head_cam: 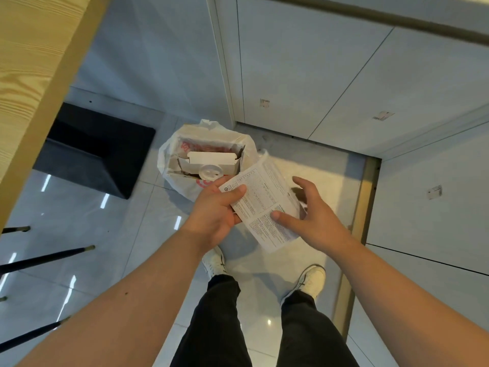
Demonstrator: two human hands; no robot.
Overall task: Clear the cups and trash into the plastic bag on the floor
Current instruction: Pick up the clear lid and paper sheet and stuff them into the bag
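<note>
A white plastic bag (169, 154) stands open on the tiled floor ahead of my feet. Inside it are a cardboard box (211, 160) and a white cup lid (211, 172). My left hand (214, 213) grips the near-left edge of a printed paper sheet (264, 205), held just to the right of the bag's mouth. My right hand (315, 215) is spread, its thumb resting on the sheet's lower part and its fingers curled past the right edge.
A wooden table edge (34, 83) runs along the left, with a black base (100, 149) under it. Dark chair legs (45, 258) reach in at the lower left. White cabinet panels (330, 75) and a metal floor strip (365, 202) bound the right.
</note>
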